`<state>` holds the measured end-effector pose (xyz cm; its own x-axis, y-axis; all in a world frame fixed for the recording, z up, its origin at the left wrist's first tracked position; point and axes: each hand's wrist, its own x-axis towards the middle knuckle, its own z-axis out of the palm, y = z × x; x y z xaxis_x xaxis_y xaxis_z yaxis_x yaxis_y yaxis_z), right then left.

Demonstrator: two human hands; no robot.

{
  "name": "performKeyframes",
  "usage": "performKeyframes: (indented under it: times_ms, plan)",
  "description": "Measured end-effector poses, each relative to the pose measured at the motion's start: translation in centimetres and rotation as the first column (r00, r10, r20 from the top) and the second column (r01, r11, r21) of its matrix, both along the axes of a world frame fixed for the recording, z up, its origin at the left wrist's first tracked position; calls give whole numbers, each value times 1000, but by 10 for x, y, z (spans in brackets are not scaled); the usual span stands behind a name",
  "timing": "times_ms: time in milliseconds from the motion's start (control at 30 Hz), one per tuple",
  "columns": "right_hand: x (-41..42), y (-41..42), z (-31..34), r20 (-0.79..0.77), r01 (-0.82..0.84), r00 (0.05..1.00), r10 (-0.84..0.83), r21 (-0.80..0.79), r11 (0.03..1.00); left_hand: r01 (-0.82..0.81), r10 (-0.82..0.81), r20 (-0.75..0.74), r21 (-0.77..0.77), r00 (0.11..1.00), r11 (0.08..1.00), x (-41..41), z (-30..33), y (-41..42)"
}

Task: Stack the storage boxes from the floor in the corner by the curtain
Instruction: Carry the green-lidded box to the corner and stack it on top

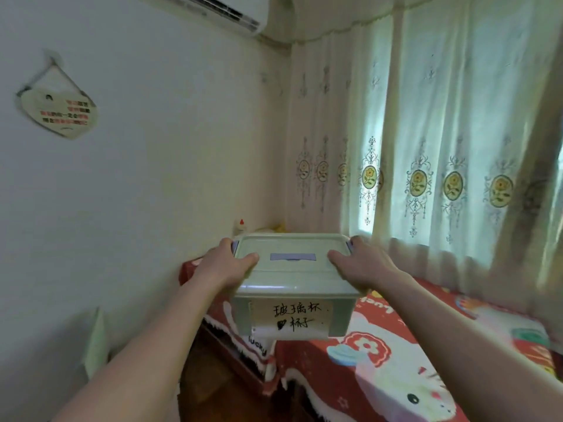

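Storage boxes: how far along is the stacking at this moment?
Done: no finished stack shows in this view. In hand: one green storage box with a handwritten label, gripped by the left hand and right hand, held over the red-covered surface facing the curtain corner. Left: setting it down there.

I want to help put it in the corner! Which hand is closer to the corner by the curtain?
The left hand. It grips the left side of the green storage box, nearest the wall corner beside the curtain. The right hand grips the other side, so both probably must carry it.
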<state>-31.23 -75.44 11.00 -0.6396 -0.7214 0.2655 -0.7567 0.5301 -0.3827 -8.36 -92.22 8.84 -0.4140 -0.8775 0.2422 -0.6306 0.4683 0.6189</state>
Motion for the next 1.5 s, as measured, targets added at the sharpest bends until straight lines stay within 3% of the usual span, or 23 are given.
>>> performKeyframes:
  times_ms: [367, 767, 1033, 1300, 1500]
  plan:
    - [-90, 170, -4, 36, 331, 943, -330, -32, 943, 342, -342, 30, -1, 939, 940, -155, 0, 103]
    - [-186, 389, -2, 59, 599, 800, -598, -5, 801, 643, -642, -22, 15, 766, 766, -321, 7, 287]
    - [-220, 528, -5, 76, 759, 649, -757, -1, 651, 756, -756, 29, -39, 654, 653, -410, 2, 415]
    - [-223, 669, -9, 139, 867, 495, -858, -22, 497, 878, -878, -9, -18, 478, 479, -475, -7, 556]
    - [-215, 744, -16, 37, 938, 347, -937, -10, 347, 931, -931, 26, -22, 365, 364, -507, -17, 637]
